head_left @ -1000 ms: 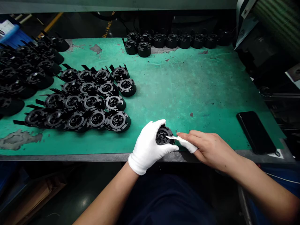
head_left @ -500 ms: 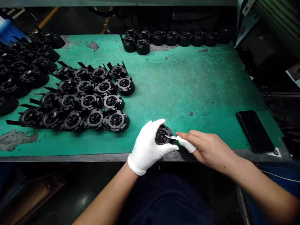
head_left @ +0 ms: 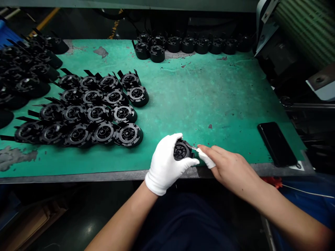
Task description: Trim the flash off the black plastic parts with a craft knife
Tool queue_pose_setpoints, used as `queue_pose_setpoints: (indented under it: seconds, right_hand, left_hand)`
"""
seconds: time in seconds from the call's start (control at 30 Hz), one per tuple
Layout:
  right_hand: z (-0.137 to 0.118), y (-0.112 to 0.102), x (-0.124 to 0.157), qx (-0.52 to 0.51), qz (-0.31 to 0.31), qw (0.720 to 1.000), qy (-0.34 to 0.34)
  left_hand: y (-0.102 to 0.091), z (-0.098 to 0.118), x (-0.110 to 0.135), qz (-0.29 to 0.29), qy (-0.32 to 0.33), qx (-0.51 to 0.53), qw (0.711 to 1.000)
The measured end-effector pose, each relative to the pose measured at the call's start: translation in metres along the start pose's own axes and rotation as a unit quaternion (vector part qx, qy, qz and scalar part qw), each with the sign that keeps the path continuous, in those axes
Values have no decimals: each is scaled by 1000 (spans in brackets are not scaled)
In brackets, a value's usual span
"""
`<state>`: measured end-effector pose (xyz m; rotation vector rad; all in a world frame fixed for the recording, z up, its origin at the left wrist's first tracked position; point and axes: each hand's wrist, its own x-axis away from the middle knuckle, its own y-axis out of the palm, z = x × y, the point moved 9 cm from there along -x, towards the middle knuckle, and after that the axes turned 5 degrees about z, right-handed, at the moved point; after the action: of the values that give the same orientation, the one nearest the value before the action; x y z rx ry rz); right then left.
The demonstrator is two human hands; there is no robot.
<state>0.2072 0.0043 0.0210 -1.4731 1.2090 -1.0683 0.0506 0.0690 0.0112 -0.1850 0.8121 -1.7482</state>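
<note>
Closely, the gloved left hand (head_left: 164,162) curls in a C around a round black part (head_left: 181,150) at the green bench's (head_left: 196,97) near edge, its thumb and fingers gripping the sides. At the part's three o'clock, the right hand (head_left: 227,164), its thumb wrapped in white, pinches a thin blade (head_left: 194,148), whose tip points toward the rim near two o'clock. Farther along three o'clock lies a phone (head_left: 277,143); at ten o'clock, clustered black housings (head_left: 103,131); at twelve, a back row (head_left: 187,45).

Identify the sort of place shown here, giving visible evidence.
Probably a factory workshop: rows of matching black parts, a worn green worktop, and a gloved left hand holding a round black part.
</note>
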Motion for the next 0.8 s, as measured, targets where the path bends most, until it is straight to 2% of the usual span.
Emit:
queue_pose_setpoints:
  seconds: [0.13,0.37,0.5,0.7,0.8]
  right_hand:
    - [7,-3,0,-67,10,998,-16]
    - [8,-4,-11,-103,-37,990,-85]
    - [7,-5,-14,-72,-32,993,-89]
    - [1,-3,-3,27,-19,998,-54]
    - [0,-7,2,38,9,999,-38]
  left_hand:
    - [1,1,-1,0,11,8,1000]
    - [1,3,-6,-27,24,10,999]
    - [1,4,-8,-43,31,12,999]
    - [2,3,-7,-32,22,17,999]
    - [1,2,-6,-28,14,19,999]
